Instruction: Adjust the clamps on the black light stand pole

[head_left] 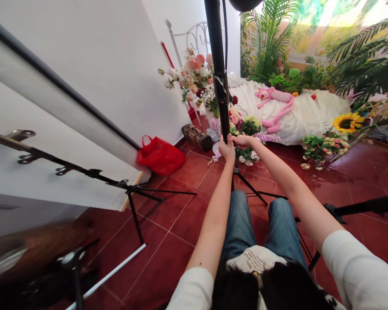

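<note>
A black light stand [222, 94] rises in front of me, with a cable beside its upper part and a dark round end of some fixture at the top edge. My left hand [226, 149] is wrapped round the pole low down, thumb up. From the right, my right hand [244, 140] meets the pole at the same height with its fingers closed there; its fingertips are partly hidden, and I cannot tell whether they pinch a knob. The stand's tripod legs [250, 186] spread over the floor just past my knees.
To the left are a red bag [161, 156], another black tripod [137, 189] and a white panel [67, 172]. Artificial flowers [194, 71], a brown bolster-like object [197, 137] and a pink plush toy [280, 103] on white cloth [323, 114] lie beyond. A sunflower [347, 123] stands right.
</note>
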